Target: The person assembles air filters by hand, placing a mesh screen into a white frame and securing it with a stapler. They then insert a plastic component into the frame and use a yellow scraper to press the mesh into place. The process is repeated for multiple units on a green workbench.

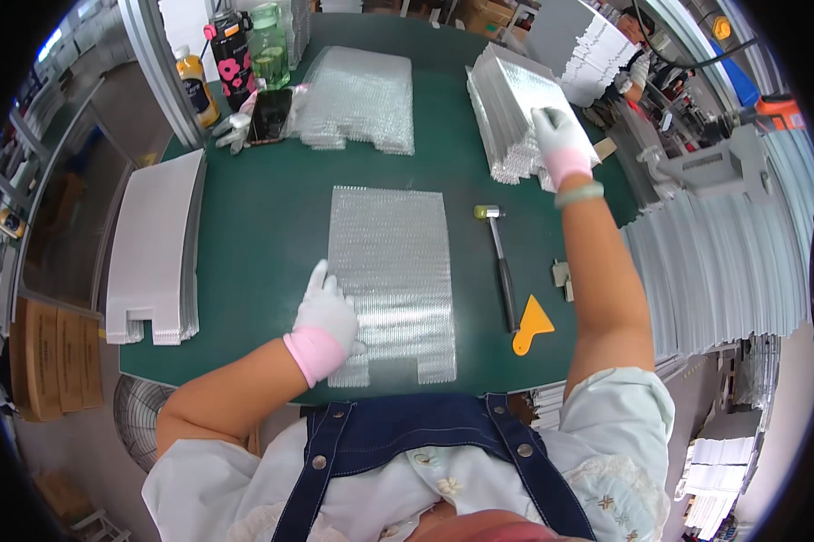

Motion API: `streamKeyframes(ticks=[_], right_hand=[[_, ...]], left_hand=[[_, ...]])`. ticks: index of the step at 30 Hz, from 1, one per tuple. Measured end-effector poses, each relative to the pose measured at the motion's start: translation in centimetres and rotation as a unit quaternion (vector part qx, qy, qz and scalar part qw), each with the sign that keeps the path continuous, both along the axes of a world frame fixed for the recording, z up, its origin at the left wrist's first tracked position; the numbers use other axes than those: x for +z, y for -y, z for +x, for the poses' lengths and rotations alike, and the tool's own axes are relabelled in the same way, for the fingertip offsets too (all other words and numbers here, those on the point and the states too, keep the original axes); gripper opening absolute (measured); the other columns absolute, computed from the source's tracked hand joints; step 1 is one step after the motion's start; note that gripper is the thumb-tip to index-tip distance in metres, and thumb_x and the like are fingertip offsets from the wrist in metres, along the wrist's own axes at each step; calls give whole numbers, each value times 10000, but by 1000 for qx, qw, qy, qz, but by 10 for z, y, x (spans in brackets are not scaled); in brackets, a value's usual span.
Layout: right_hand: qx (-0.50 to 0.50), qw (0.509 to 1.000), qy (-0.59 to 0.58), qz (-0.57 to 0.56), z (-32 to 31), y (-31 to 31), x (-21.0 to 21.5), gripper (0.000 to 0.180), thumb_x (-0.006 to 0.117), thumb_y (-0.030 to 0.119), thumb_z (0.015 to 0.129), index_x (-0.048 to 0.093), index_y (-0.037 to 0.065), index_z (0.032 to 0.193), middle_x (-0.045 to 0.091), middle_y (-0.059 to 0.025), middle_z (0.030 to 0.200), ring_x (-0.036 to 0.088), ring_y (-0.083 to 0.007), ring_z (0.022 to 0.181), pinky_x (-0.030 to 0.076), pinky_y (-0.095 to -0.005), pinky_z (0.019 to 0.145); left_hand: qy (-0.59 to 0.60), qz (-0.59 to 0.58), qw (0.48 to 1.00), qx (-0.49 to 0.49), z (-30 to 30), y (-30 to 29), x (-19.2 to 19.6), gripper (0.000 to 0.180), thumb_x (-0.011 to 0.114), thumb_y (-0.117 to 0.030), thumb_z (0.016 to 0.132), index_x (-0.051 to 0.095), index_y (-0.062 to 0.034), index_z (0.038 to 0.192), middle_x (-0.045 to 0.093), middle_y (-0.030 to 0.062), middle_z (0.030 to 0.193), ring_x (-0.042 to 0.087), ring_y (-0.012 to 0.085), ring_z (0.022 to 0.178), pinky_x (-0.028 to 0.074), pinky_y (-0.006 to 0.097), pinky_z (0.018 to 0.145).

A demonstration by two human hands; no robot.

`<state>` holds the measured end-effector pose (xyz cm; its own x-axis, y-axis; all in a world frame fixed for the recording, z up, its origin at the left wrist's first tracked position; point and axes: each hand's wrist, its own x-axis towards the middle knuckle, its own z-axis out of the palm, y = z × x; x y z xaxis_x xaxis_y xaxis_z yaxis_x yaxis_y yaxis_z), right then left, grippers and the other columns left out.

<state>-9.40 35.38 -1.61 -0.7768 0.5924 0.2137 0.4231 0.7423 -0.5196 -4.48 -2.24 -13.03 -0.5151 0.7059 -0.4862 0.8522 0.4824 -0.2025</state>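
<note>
Nearest me, the notched end of the ribbed sheet (pixel 393 262) lies just inside the front edge of the green table (pixel 253 262). My left hand (pixel 327 321) spreads loosely across its left edge, bare tabletop beyond. Rightward, open room runs to the mallet (pixel 504 280). Farther, my right hand (pixel 559 144) touches the sheet stack (pixel 520 81); whether it grips, I cannot tell.

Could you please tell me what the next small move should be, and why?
I would probably have the white-gloved right hand lift one sheet from the stack of silvery, shiny sheets: its fingers appear to touch that stack, while the white-gloved left hand rests at the left edge of the single silvery, ridged, notched sheet on the dark green tabletop.
</note>
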Motion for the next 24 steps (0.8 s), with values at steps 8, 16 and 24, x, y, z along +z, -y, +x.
streamKeyframes(ticks=[8, 16, 24], right_hand=[[-100, 960, 223, 139, -85, -70, -6, 812, 694, 560, 776, 549, -1, 1345, 577, -222, 1348, 557, -340, 1257, 433, -391, 1049], [-159, 974, 101, 128, -78, -68, 33, 751, 713, 485, 787, 548, 26, 1358, 630, -208, 1278, 603, -338, 1205, 465, -403, 1025], [-246, 914, -252, 203, -64, -94, 49, 703, 675, 504, 783, 561, -25, 1232, 660, -248, 1154, 641, -392, 1088, 496, -448, 948]], left_hand=[[56, -15, 998, 8, -8, -7, 8, 889, 666, -688, 749, 627, 81, 1194, 621, 215, 1219, 415, 323, 1339, 54, 481, 1222], [55, -22, 998, 3, -8, -7, 12, 858, 668, -691, 752, 653, 76, 1136, 644, 180, 1129, 422, 302, 1311, 83, 474, 1217], [53, -25, 998, 7, -9, -8, 14, 741, 682, -694, 734, 737, -15, 1023, 668, 146, 1065, 476, 292, 1264, 82, 483, 1217]])
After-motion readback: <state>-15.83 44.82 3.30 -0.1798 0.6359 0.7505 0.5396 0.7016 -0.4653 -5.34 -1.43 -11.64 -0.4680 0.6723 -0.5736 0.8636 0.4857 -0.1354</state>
